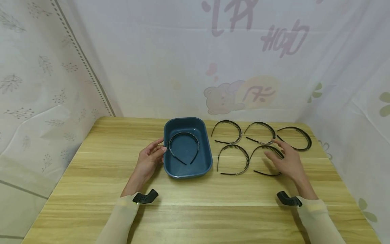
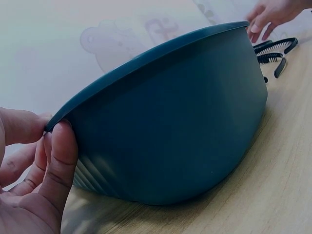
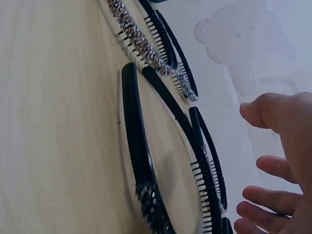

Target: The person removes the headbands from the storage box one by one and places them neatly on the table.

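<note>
My left hand pinches the left rim of a dark blue plastic basin between thumb and fingers. The left wrist view shows the thumb over the rim and the fingers beneath it. Inside the basin lies one black toothed headband with glittery beading. On the right, my right hand hovers over another black headband, partly hiding it. Its fingers are spread and hold nothing; in the right wrist view that headband's beaded arm lies apart from the fingers.
Several more headbands lie right of the basin, among them a back-left one, a front-left one and a far-right one. All rest on a wooden table. A printed curtain hangs behind the table.
</note>
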The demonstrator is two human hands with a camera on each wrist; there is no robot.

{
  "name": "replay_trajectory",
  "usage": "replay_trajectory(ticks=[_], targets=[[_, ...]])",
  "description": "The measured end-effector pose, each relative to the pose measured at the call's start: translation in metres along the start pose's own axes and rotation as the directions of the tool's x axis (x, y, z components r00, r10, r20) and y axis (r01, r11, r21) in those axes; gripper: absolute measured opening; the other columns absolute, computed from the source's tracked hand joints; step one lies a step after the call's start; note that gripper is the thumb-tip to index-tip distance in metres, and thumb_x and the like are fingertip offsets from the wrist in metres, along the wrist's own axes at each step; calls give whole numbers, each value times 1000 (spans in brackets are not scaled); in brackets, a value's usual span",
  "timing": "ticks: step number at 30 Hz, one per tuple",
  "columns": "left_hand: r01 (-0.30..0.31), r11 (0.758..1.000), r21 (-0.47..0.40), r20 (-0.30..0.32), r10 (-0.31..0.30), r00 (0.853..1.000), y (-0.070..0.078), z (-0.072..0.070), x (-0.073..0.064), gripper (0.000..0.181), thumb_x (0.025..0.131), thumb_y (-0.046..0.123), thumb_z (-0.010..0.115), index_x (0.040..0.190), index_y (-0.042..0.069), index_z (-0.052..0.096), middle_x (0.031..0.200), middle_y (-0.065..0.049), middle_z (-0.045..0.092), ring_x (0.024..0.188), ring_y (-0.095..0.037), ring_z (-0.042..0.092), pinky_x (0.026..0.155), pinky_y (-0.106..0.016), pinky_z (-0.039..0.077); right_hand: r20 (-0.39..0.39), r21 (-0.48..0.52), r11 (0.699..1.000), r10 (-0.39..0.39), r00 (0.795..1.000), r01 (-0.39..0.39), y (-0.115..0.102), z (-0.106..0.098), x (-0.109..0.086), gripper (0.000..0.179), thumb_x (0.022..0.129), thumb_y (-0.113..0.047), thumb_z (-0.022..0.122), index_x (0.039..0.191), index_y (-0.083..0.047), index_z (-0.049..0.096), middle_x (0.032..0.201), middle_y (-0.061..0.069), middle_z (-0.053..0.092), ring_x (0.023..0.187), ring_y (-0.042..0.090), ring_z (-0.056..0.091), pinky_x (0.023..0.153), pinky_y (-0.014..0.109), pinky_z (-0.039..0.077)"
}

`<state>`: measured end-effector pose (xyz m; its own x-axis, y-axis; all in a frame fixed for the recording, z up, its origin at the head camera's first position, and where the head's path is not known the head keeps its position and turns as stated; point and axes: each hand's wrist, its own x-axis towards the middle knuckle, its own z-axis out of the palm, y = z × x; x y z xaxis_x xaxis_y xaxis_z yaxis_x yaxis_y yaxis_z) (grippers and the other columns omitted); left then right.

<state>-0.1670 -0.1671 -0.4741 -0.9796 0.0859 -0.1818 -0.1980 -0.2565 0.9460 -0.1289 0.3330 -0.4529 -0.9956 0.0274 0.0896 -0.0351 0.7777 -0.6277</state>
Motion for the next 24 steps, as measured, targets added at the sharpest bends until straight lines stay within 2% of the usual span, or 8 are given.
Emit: replay_trajectory(ticks=[7,13,19,24], targets=[[-1,1000,1,-2,1,1000,-1,0,0,54,100,4,64,151,5,46,97,7,66,75,-7,59,66,-19,52,11,5,999,-47,999,47,-8,7,7,74,98,-44,69,158,-13,39,160,26,38,142,54,39,107,72,39],[1,1000,2,-4,-1,1000,-1,0,0,54,100,4,64,151,5,46,95,8,66,74,-7,58,66,-18,52,19,11,993,-114,993,114,-16,15,16,75,96,-38,73,157,-9,40,159,26,40,146,53,33,112,74,30],[5,1000,9,-11,-5,1000,-1,0,0,54,100,4,64,151,5,46,95,8,66,74,-7,58,66,-18,52,72,13,990,-140,987,140,-28,24,21,76,95,-33,74,159,-11,37,163,25,32,149,52,28,115,75,25],[0,1000,15,-5,0,1000,0,0,0,54,101,5,64,151,5,46,96,8,66,75,-7,59,67,-19,53,91,16,981,-192,977,191,-39,29,24,77,96,-35,73,160,-14,35,166,22,28,150,51,26,115,76,24]])
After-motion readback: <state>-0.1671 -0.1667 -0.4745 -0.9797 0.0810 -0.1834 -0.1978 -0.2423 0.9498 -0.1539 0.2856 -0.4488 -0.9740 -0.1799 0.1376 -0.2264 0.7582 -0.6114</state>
